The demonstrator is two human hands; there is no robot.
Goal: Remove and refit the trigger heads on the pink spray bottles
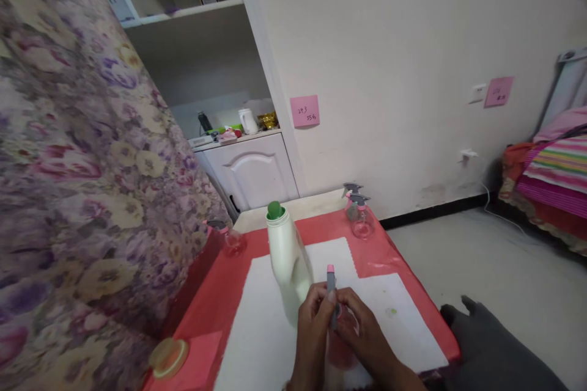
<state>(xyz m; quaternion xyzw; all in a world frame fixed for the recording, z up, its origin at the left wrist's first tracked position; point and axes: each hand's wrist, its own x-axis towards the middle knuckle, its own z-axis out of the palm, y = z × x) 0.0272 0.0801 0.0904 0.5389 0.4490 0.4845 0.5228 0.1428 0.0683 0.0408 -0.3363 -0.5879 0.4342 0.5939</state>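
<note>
Near the front of the table, my left hand and my right hand are both closed around a small spray bottle. Its grey trigger head has a pink nozzle tip and points away from me. Below it, the clear bottle body is partly hidden by my fingers. Just beyond my left hand stands a large pale green jug, uncapped, with a green spout in its neck. A white cloth lies under the jug and my hands.
Clear spray bottles stand at the table's back right and left. A round yellowish item rests at front left on the red table cover. A floral curtain borders the left; a dark grey shape is at right.
</note>
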